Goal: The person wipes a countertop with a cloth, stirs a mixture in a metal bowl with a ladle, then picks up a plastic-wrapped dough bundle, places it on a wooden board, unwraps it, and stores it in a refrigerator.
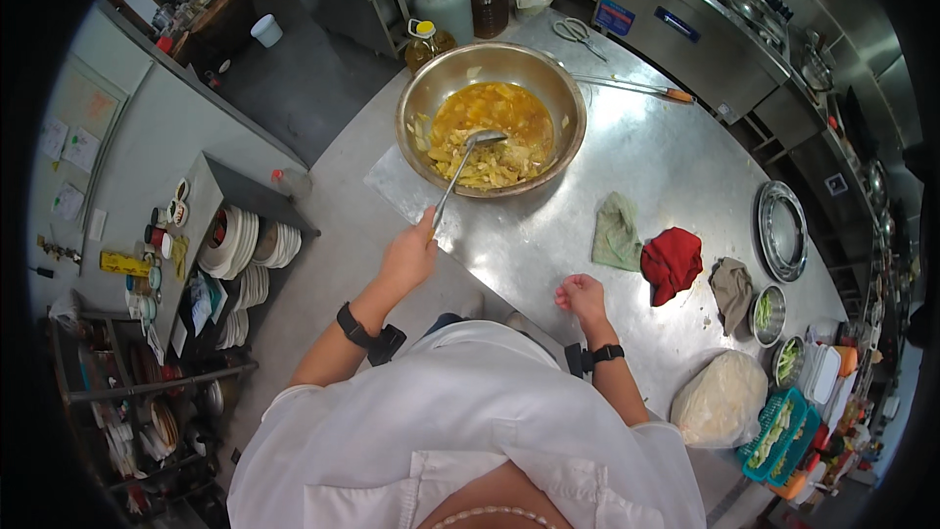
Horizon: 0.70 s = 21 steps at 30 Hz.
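My left hand [409,253] grips the handle of a metal ladle [457,175]. The ladle slants up and away from me, its head resting in a large steel basin [564,99] on the table. Inside the basin, yellowish broth [488,99] lies on the far side, with chopped pale-yellow vegetable pieces [485,167] heaped nearer to me. Over the table's near edge hovers my right hand [585,297], fingers curled and nothing visible in them. Just beyond it lie a pale green cloth [615,231] and a crumpled red cloth [671,264].
The steel table [536,242] also carries scissors [579,37], long wood-handled tongs or skewers [639,88], a grey cloth [731,294], metal plates [783,231], bowls of chopped greens [767,316] and a bulky plastic bag [720,397]. Oil jugs [424,48] and a gas cylinder [444,4] stand beyond the basin.
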### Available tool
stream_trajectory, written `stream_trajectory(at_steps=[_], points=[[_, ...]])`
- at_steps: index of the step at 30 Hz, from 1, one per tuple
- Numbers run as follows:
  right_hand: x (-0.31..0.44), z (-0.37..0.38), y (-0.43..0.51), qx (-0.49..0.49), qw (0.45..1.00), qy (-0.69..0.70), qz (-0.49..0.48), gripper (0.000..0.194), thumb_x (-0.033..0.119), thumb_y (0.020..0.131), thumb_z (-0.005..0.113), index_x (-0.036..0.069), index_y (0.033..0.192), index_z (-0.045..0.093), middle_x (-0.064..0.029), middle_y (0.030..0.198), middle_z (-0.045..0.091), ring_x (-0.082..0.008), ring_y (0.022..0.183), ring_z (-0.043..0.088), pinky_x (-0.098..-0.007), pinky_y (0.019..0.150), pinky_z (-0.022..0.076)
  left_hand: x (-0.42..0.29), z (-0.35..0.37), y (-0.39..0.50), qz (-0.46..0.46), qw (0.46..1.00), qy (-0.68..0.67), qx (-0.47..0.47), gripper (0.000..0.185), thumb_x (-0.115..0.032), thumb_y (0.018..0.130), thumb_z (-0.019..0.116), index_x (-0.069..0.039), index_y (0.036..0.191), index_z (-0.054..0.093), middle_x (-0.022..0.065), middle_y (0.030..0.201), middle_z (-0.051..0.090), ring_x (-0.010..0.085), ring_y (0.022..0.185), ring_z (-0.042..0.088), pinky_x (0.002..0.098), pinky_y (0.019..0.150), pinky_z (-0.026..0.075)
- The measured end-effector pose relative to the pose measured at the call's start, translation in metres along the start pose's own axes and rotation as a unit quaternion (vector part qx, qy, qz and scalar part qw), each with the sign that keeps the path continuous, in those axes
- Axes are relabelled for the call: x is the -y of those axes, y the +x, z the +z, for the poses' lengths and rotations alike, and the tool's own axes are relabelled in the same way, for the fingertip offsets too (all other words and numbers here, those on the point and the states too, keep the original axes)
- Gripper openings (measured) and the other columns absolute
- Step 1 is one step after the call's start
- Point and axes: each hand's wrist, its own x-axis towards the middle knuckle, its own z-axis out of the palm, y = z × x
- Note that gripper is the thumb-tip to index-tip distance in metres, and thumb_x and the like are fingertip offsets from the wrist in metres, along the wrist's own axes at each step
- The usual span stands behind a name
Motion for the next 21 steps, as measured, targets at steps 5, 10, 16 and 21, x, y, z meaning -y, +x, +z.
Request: stream_trajectory(at_steps=[5, 10, 16, 21], points=[[-0.007, -0.001, 0.000, -0.002, 1.000, -0.012, -0.005, 0.014, 0.011, 0.090, 0.056, -0.003, 0.094, 0.058, -0.0118, 0.077, 0.066, -0.0161, 0.057, 0.063, -0.0269, 0.049, 0.0513, 0.002, -0.003, 0.020, -0.010, 1.000, 0.008, -0.019, 0.057, -0.010, 0.083, 0.056, -0.006, 0.138, 0.040, 0.0250, 0.091, 0.062, 0.0430, 0.083, 0.060, 0.0483, 0.073, 0.048], [-0.009, -0.003, -0.002, -0.001, 1.000, -0.012, -0.005, 0.014, 0.011, 0.091, 0.056, -0.002, 0.094, 0.059, -0.0115, 0.076, 0.067, -0.0153, 0.056, 0.063, -0.0262, 0.048, 0.0506, -0.003, 0.000, 0.028, 0.014, 0.994, 0.101, 0.028, 0.059, -0.008, 0.083, 0.055, -0.007, 0.140, 0.038, 0.0215, 0.087, 0.062, 0.0408, 0.077, 0.061, 0.0486, 0.070, 0.049], [-0.009, -0.004, -0.004, -0.015, 1.000, -0.016, 0.001, 0.011, 0.011, 0.091, 0.056, 0.001, 0.091, 0.059, -0.0083, 0.075, 0.066, -0.0119, 0.054, 0.059, -0.0237, 0.048, 0.0479, -0.007, -0.003, 0.006, 0.036, 0.981, 0.177, 0.065, 0.059, -0.002, 0.082, 0.048, -0.008, 0.140, 0.038, 0.0203, 0.088, 0.061, 0.0389, 0.072, 0.062, 0.0478, 0.065, 0.051], [-0.011, -0.004, -0.001, -0.021, 1.000, -0.023, 0.006, 0.011, 0.012, 0.091, 0.056, 0.002, 0.090, 0.060, -0.0076, 0.073, 0.066, -0.0110, 0.052, 0.058, -0.0227, 0.048, 0.0464, -0.004, -0.016, 0.009, 0.022, 0.991, 0.128, 0.043, 0.059, -0.008, 0.084, 0.051, -0.013, 0.141, 0.038, 0.0198, 0.086, 0.059, 0.0403, 0.073, 0.060, 0.0483, 0.066, 0.049]])
